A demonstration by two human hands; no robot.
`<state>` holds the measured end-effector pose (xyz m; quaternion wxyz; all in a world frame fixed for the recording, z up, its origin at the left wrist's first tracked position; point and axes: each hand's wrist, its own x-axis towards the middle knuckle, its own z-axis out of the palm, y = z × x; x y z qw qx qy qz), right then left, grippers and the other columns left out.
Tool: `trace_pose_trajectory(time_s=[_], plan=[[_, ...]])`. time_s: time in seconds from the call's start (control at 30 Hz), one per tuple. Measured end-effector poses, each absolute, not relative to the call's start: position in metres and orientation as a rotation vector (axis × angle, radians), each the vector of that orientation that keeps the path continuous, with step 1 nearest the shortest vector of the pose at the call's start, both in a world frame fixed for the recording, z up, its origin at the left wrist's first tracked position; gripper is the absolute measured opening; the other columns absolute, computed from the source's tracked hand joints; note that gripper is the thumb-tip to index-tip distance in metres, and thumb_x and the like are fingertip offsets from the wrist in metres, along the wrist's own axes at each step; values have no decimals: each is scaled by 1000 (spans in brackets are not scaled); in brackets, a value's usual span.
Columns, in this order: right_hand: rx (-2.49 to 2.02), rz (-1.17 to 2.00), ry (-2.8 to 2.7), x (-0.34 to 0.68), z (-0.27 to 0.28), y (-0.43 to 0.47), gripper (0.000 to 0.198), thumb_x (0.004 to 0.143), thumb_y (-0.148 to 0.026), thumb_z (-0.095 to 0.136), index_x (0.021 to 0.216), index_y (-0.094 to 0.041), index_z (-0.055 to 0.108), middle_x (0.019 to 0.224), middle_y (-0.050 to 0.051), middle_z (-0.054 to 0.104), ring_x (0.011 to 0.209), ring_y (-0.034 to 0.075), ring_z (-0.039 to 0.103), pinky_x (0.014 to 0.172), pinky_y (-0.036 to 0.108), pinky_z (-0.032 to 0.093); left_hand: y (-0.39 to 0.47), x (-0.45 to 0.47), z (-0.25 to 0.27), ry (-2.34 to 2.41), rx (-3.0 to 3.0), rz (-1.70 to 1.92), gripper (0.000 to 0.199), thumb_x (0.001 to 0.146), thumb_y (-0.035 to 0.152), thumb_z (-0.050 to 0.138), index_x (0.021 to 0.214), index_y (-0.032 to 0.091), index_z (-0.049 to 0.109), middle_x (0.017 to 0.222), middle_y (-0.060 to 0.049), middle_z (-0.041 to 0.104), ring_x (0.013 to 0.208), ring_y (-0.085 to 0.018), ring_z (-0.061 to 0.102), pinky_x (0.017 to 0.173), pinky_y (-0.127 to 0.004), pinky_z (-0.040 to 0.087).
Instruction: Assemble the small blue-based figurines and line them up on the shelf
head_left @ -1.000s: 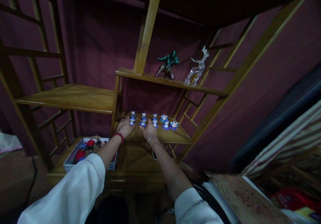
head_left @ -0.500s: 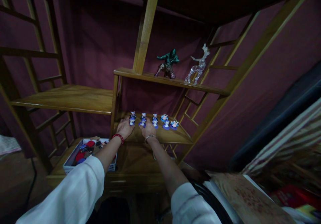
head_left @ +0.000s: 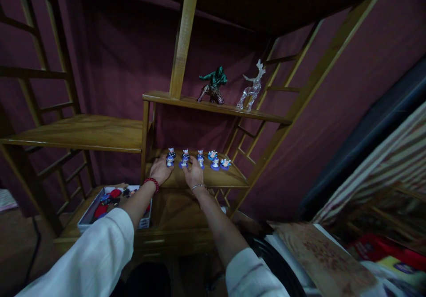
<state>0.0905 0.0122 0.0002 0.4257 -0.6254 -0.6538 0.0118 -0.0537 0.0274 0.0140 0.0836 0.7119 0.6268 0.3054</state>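
Observation:
Two rows of small purple-and-white figurines stand on the low wooden shelf [head_left: 222,179]. My left hand [head_left: 161,171], with a red bead bracelet, has its fingers closed about the leftmost front figurine [head_left: 170,161]. Wearing a silver bangle, my right hand [head_left: 193,175] pinches at the second front figurine [head_left: 184,162]; its fingertips are partly hidden. Just right of that hand is a third front figurine [head_left: 200,163], partly covered by the fingers. Farther right are another purple figurine [head_left: 215,163] and a blue-and-pink figurine [head_left: 225,164]. Behind them is a back row, including a dark-bodied figurine [head_left: 185,153].
A white box [head_left: 145,222] of loose red, blue and dark figures sits lower left. On the shelf board above [head_left: 233,109] stand a green crouching statue [head_left: 214,86] and a clear deer [head_left: 250,92]. Wooden uprights [head_left: 184,40] and lattice frame the space.
The view has shifted slightly, so the shelf appears farther left. Both hands stay at the same two figurines; my right hand's fingers sit a little differently.

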Motion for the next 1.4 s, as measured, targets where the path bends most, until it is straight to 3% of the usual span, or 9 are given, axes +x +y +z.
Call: trace_pose_trajectory(time_s=[0.17,0.4,1.4], plan=[[-1539,-56,-1399,120,-3,-1,39,74,-26,49,111,-12,44,102,12,53,81,16,55,80,29,43,27,-54,14,1870,2113,897,50,72,32,51,118,14,46,113,-11,56,108,-25,46,87,-30,37],[-1823,-79,-1471,141,0,7,54,69,-29,57,117,-10,41,110,14,54,103,24,48,91,34,35,26,-53,13,1885,2155,893,51,73,33,50,119,12,44,114,-12,56,108,-25,47,88,-30,36],[-1987,-83,-1633,134,5,24,46,73,-30,55,113,-9,45,107,15,57,106,23,48,88,32,35,29,-54,12,1889,2171,870,50,73,35,49,118,14,45,113,-10,57,105,-24,49,87,-29,37]])
